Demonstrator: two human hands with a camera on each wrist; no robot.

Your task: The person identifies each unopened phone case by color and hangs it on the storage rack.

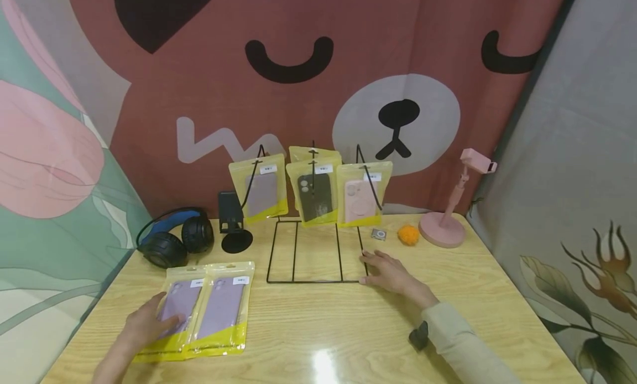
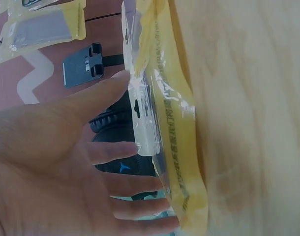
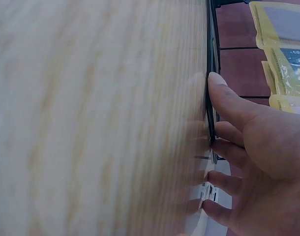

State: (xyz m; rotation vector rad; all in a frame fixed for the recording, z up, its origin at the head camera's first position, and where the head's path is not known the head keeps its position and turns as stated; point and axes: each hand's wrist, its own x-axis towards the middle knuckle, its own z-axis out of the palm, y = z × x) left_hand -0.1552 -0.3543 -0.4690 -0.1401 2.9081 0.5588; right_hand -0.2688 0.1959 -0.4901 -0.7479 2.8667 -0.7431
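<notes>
My left hand (image 1: pixel 144 323) rests at the left side of a yellow-edged clear pouch with a lilac phone case (image 1: pixel 181 306). Its thumb and fingers are spread over the pouch. A second lilac phone case pouch (image 1: pixel 224 306) lies alongside, edges overlapping. In the left wrist view, extended fingers (image 2: pixel 135 184) reach the pouches' edge. My right hand (image 1: pixel 390 273) lies beside the black wire display rack (image 1: pixel 313 282), fingertips at the base's front right corner. On the rack's hooks hang pouches with a lilac case (image 1: pixel 261 193), a dark case (image 1: pixel 316 198) and a pink case (image 1: pixel 360 201).
Black headphones (image 1: pixel 171 240) and a black phone stand (image 1: pixel 231 218) stand at the back left. A small silver clip-on device (image 1: pixel 379 234), an orange fuzzy ball (image 1: pixel 408 235) and a pink phone stand (image 1: pixel 443 229) sit at the back right. A patterned curtain (image 1: pixel 209 96) hangs behind the table.
</notes>
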